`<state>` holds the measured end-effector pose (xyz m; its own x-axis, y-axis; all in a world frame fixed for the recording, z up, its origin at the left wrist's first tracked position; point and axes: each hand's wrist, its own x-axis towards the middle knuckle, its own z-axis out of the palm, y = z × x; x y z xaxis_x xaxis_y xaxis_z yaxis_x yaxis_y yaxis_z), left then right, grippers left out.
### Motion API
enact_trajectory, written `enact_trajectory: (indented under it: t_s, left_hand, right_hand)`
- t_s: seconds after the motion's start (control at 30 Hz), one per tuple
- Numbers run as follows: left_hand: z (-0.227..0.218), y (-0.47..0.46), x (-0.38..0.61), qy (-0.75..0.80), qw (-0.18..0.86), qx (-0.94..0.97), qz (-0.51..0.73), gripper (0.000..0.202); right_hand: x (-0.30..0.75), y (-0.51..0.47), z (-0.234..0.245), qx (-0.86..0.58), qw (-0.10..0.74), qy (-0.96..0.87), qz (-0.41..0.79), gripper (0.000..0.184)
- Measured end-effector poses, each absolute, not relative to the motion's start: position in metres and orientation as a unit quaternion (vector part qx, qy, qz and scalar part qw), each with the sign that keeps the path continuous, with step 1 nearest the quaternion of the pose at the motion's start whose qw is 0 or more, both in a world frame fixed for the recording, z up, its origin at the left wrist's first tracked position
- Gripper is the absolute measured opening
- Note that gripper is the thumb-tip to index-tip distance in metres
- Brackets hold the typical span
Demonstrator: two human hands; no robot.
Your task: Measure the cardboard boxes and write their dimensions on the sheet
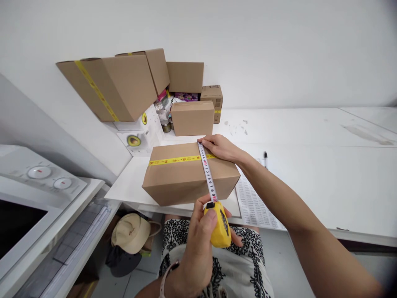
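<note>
A closed cardboard box (173, 176) with a strip of yellow printed tape along its top lies on the white table in front of me. My left hand (198, 231) is wrapped around the yellow case of a tape measure (221, 231), close to the box's near edge. The white metal blade (208, 171) runs from the case across the box's top, its printed numbers facing up. At the far top edge, my right hand (218, 145) pins the blade's end between its fingers and rests on the cardboard.
Behind stand a smaller box (192, 120), stacked cartons (124, 82) and white avocado-printed boxes (136, 140). A printed sheet (256, 198) and a black pen (265, 155) lie right of the box. At left is a white appliance with knobs (40, 171); caps (132, 234) sit below.
</note>
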<state>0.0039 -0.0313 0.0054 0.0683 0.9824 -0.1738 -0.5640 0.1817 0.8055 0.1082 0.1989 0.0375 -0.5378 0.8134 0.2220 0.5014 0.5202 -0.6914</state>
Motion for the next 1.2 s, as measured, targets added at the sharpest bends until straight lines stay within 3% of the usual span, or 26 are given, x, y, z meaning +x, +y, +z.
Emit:
enact_trajectory:
  t_s: [0.43, 0.63, 0.8, 0.87, 1.03, 1.2]
  left_hand:
    - [0.006, -0.031, -0.002, 0.386, 0.664, 0.292, 0.569, 0.043]
    - [0.002, -0.032, -0.009, 0.367, 0.675, 0.384, 0.512, 0.033]
    - [-0.007, -0.019, -0.002, 0.365, 0.672, 0.546, 0.343, 0.044]
    - [-0.015, -0.006, 0.013, 0.373, 0.646, 0.588, 0.314, 0.059]
    - [-0.035, 0.037, 0.065, 0.355, 0.579, 0.666, 0.308, 0.095]
    - [-0.051, 0.084, 0.108, 0.409, 0.415, 0.778, 0.233, 0.092]
  right_hand:
    - [0.106, 0.202, 0.032, -0.378, 0.305, -0.817, 0.31, 0.036]
    - [0.13, 0.194, 0.05, -0.331, 0.52, -0.701, 0.358, 0.03]
    - [0.212, 0.138, 0.056, -0.341, 0.667, -0.603, 0.275, 0.02]
    - [0.236, 0.103, 0.04, -0.378, 0.659, -0.592, 0.27, 0.015]
    - [0.262, 0.042, -0.023, -0.47, 0.535, -0.635, 0.301, 0.009]
    - [0.308, 0.081, -0.07, -0.611, 0.433, -0.649, 0.134, 0.023]
